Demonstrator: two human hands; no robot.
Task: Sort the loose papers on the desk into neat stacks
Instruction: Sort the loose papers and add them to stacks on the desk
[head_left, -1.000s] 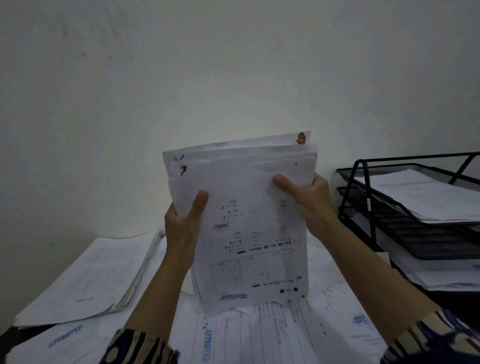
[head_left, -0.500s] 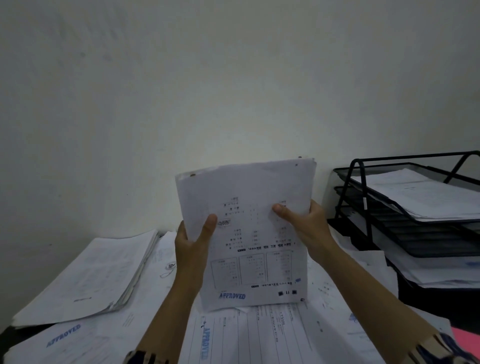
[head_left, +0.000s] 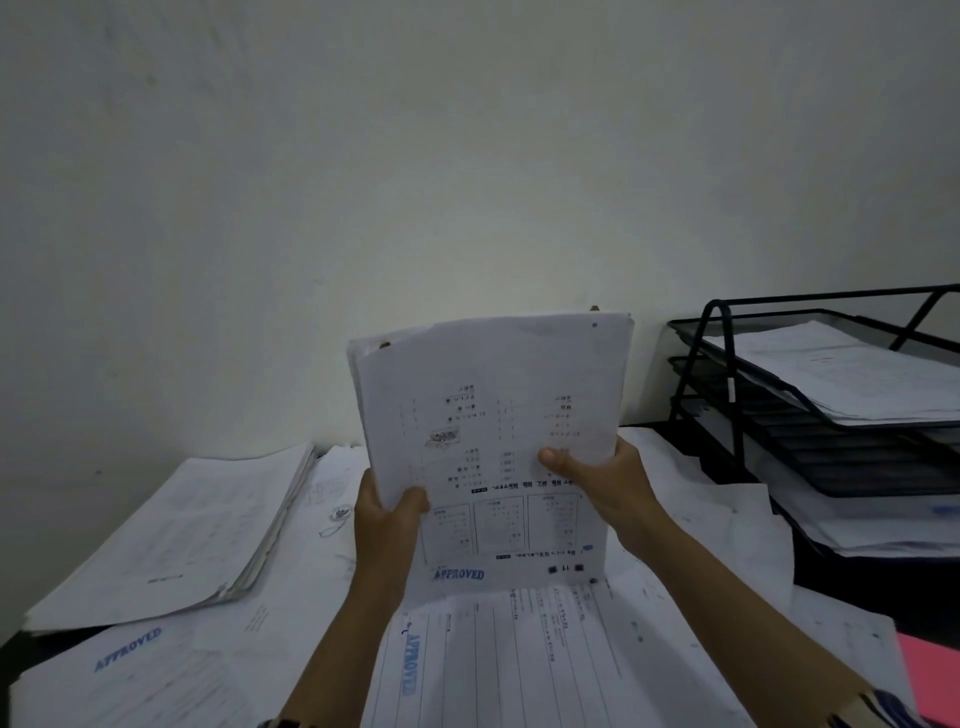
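Note:
I hold a bundle of white printed papers (head_left: 493, 415) upright above the desk, its lower edge standing on the loose sheets (head_left: 519, 660) below. My left hand (head_left: 387, 530) grips its lower left edge, thumb on the front page. My right hand (head_left: 605, 486) grips the right edge, thumb across the print. The front page bears a blue APPROVED stamp, upside down from here. A thick neat stack of papers (head_left: 171, 535) lies at the left. Loose sheets with APPROVED stamps cover the desk in front of me.
A black wire three-tier letter tray (head_left: 727, 395) with papers in it stands at the right against the wall. A pink folder (head_left: 930, 680) shows at the lower right corner. A bare pale wall rises close behind the desk.
The bundle has dropped lower onto the desk sheets and its top edges have come nearly level. Both hands slid lower on its sides.

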